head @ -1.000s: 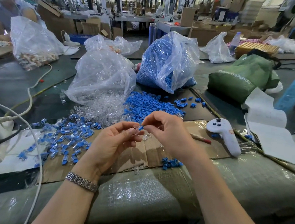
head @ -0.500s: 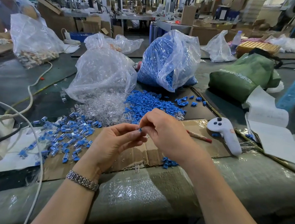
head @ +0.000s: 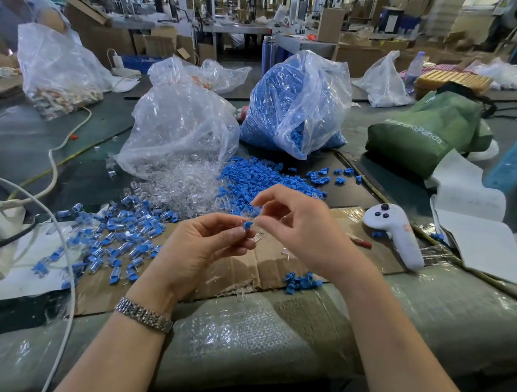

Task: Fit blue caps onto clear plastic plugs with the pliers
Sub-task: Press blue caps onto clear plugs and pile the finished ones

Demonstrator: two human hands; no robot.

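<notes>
Left hand (head: 198,247) pinched a blue cap (head: 248,224); right hand (head: 303,228) fingers pinched a clear plug (head: 258,236). Best aligned squarely before pressing; no pliers seen.

Left hand (head: 196,249) and right hand (head: 301,227) pinch blue cap (head: 248,224) on clear plug (head: 257,235) above cardboard sheet (head: 263,271). Capped plugs (head: 116,239) heaped at 9 o'clock; loose blue caps (head: 262,177), clear plugs (head: 186,186) at 12; white controller (head: 397,236) at 3.

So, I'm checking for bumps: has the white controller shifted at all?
No. The white controller lies where it did, just right of the red pen on the cardboard.
</notes>
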